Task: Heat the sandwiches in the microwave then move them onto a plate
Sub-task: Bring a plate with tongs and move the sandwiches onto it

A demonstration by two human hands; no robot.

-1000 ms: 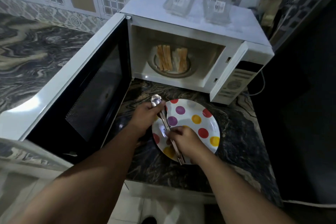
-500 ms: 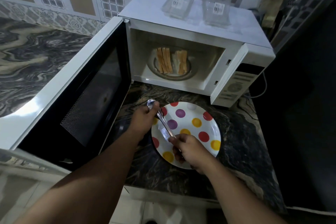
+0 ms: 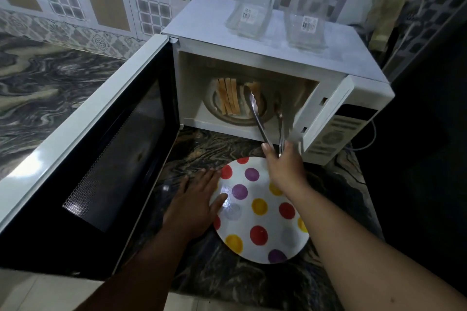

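Note:
The white microwave (image 3: 273, 43) stands with its door (image 3: 106, 149) swung wide to the left. On the turntable inside lie two sandwiches: one (image 3: 228, 98) in plain sight, the other (image 3: 255, 87) partly hidden behind the metal tongs (image 3: 260, 118). My right hand (image 3: 284, 164) grips the tongs, and their spread tips reach into the cavity around the right sandwich. A white plate with coloured dots (image 3: 262, 209) sits on the counter in front. My left hand (image 3: 197, 199) lies flat, fingers apart, on the plate's left rim.
Two clear plastic containers (image 3: 250, 7) (image 3: 307, 25) stand on top of the microwave. The dark marbled counter (image 3: 227, 275) ends at a front edge just below the plate. The open door fills the left side. A tiled wall stands behind.
My left hand let go of the tongs and settled flat on the plate's rim. My right hand lifted the tongs off the plate and pushed them forward into the microwave.

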